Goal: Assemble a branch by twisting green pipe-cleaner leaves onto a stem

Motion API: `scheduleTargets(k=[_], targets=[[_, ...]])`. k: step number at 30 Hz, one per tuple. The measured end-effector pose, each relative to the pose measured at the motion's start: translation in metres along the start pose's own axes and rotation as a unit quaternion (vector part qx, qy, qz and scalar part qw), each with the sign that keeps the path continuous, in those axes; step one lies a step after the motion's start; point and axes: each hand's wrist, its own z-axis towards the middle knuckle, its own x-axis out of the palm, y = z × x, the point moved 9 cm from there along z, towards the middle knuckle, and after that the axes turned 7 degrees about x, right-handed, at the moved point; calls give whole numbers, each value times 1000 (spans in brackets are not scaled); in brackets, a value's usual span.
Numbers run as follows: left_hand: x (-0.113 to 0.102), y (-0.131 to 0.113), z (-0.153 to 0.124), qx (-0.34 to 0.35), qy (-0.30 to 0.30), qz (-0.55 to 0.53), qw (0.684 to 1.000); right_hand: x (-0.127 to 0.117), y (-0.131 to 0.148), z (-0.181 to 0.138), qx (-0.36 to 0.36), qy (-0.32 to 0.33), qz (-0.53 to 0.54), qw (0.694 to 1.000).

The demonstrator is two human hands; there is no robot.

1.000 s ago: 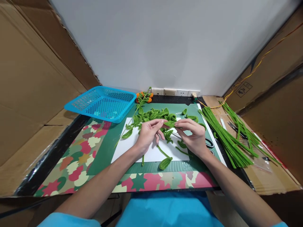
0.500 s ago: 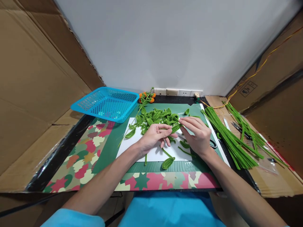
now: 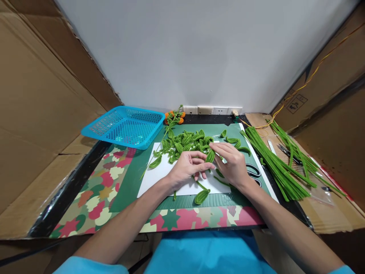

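A green pipe-cleaner leaf [image 3: 210, 156] is held between my two hands above the white paper [image 3: 159, 182]. My left hand [image 3: 188, 167] pinches its lower end between thumb and fingers. The fingers of my right hand [image 3: 231, 161] close on its upper right side. Just beyond my hands lies a heap of similar green leaves [image 3: 186, 140]. One more leaf with a stem [image 3: 202, 196] rests near the paper's front edge. Scissors [image 3: 253, 171] lie beside my right wrist, partly hidden by it.
A blue plastic basket [image 3: 125, 129] stands at the back left. Near it lies a stem with orange flowers [image 3: 180, 120]. Bundled green pipe cleaners [image 3: 276, 163] and pliers [image 3: 288, 153] are on the right. Cardboard walls flank the table, and a yellow cord [image 3: 302, 85] hangs at right.
My right hand has shifted left, closer to my left hand. The leaf between them has turned from slanting to more upright, and more of the scissors' handles shows.
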Motion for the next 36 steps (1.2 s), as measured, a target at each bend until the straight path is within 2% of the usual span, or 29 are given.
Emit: scheduleTargets(k=[5,7,10,14,17,21,24,30,33,36], targets=[[11,-6,-1,17,52,55,997,-5,5,1,-40,-6,-37,998],[8,-15,-1,66,22,77,995,-4,9,0,-54,-1,-38,998],[-1,-29,-3,147,-63,104,982,-2,12,-1,-56,4,-6,998],[-2,-34,-6,193,-94,137,967,2,12,-1,-41,16,42,998],[-2,-26,-5,164,-88,129,974,1,10,0,-35,10,26,999],[5,-14,0,100,-35,83,991,-6,12,1,-56,-7,-18,998],[9,-17,2,99,-10,68,993,-10,14,0,-81,-19,-22,996],[8,-18,1,94,-8,73,993,-12,15,-2,-111,-27,-32,993],[5,-20,0,114,-34,85,989,-18,12,1,-74,-54,-12,996],[-4,-26,-2,145,-93,111,979,-27,-4,5,35,-87,72,993]])
